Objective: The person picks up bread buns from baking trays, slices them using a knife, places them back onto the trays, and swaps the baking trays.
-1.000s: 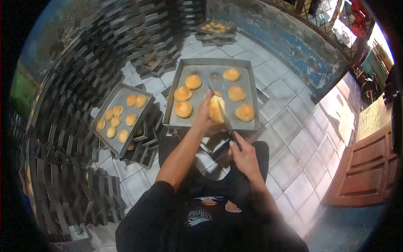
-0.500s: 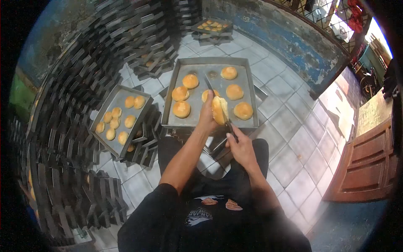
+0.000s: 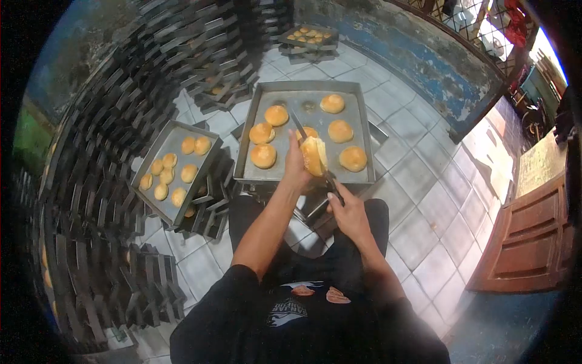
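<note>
My left hand (image 3: 296,165) holds a golden bun (image 3: 313,156) on edge over the near part of a large metal tray (image 3: 290,98). The bun has a pale cut side facing right. Wrapped round the dark handle of a long knife (image 3: 298,124) is my right hand (image 3: 350,213), just below and right of the bun. The blade runs up along the bun, and its tip shows beyond it. Several round buns (image 3: 263,156) lie in the tray on both sides, and one behind the held bun is partly hidden.
A smaller tray of buns (image 3: 154,199) rests on stacked trays at the left. Many dark trays (image 3: 115,145) are piled along the left side. Another tray of buns (image 3: 309,35) stands at the back. A wooden door (image 3: 533,236) is at the right.
The bun in my left hand has turned slightly, and the knife blade has shifted a little along it. My right hand is lower than a second ago.
</note>
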Demonstrator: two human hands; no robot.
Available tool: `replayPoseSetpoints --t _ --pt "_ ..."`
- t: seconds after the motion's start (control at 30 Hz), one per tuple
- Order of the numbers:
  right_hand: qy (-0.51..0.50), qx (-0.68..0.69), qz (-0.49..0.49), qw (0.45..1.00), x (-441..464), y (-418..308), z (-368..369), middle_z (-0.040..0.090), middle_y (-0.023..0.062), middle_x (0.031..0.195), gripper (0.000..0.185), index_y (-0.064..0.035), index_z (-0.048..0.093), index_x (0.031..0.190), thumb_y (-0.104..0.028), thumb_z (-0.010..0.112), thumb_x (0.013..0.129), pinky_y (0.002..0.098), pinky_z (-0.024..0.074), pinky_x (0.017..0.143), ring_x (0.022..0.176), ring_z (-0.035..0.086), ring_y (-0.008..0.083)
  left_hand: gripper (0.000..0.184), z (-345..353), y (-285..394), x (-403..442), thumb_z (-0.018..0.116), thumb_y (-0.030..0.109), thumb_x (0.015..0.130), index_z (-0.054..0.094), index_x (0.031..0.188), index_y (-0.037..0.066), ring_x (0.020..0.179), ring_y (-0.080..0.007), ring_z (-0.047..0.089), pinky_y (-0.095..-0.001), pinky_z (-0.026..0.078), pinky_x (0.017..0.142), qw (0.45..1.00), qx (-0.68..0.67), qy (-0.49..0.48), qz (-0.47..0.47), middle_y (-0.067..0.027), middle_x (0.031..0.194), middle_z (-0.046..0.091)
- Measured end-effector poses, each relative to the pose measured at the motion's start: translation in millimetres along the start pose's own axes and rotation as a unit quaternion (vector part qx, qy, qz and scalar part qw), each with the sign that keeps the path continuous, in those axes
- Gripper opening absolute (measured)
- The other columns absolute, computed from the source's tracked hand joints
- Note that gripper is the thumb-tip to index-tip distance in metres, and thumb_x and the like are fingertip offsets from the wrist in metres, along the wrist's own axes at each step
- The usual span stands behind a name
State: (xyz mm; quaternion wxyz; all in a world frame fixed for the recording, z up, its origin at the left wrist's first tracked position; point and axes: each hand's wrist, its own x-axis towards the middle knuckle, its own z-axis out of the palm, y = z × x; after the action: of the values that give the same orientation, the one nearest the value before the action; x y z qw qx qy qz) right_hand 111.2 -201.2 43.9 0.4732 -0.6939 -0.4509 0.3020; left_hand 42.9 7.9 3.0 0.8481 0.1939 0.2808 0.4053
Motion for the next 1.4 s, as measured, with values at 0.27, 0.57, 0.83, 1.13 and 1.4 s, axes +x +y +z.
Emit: replayPoseSetpoints --t 0.27,0.57,0.83,1.13,1.4 --pt "0.01 0.047 0.063 0.997 -26.1 6.3 6.2 0.067 0.0066 0.075 0.046 -0.002 0.056 0.145 -0.018 0.062 0.103 0.0301 0.0528 0.07 0.07 0.064 0.0116 0.082 -1.4 -6.2 -9.2 0.04 0.08 0.096 0.061 0.126 0.007 0.093 -0.0241 0.069 -0.0429 0.058 0.079 1.0 0.014 -0.014 -0.014 -0.0102 0.107 0.07" --pt "0.002 0.019 0.009 1.0 -39.4 23.2 4.5 0.069 0.0109 0.077 0.047 -0.0048 0.056 0.146 -0.021 0.062 0.103 0.0332 0.0539 0.07 0.07 0.067 0.0163 0.079 -0.8 30.5 9.7 0.038 0.079 0.098 0.059 0.131 0.01 0.099 -0.0257 0.069 -0.0451 0.058 0.083 0.999 0.029 0.038 -0.023 -0.0096 0.115 0.07" --pt "0.007 0.04 0.025 0.999 8.1 22.4 5.8 0.07 0.0114 0.076 0.049 -0.005 0.056 0.147 -0.023 0.062 0.102 0.0332 0.0543 0.073 0.072 0.068 0.0174 0.071 23.2 -15.7 -19.5 0.028 0.071 0.105 0.058 0.135 0.014 0.102 -0.0268 0.069 -0.051 0.058 0.084 0.998 0.031 0.03 -0.05 -0.0086 0.117 0.07" --pt "-0.032 0.105 0.096 0.989 -31.0 19.4 1.1 0.068 0.0062 0.077 0.047 -0.0077 0.056 0.148 -0.022 0.06 0.103 0.0317 0.0527 0.071 0.073 0.064 0.0129 0.068 13.1 19.5 15.5 0.04 0.069 0.104 0.057 0.122 0.006 0.098 -0.0257 0.072 -0.0488 0.061 0.083 0.993 0.096 0.065 0.038 -0.0095 0.111 0.068" --pt "-0.001 0.091 0.107 0.99 -44.9 -3.2 -32.9 0.071 0.0114 0.079 0.048 -0.0019 0.057 0.145 -0.021 0.062 0.102 0.0332 0.0535 0.071 0.073 0.066 0.0146 0.065 -14.2 26.6 57.8 0.047 0.062 0.105 0.052 0.13 0.003 0.098 -0.026 0.071 -0.0443 0.061 0.085 0.972 0.158 0.116 0.127 -0.0126 0.117 0.066"
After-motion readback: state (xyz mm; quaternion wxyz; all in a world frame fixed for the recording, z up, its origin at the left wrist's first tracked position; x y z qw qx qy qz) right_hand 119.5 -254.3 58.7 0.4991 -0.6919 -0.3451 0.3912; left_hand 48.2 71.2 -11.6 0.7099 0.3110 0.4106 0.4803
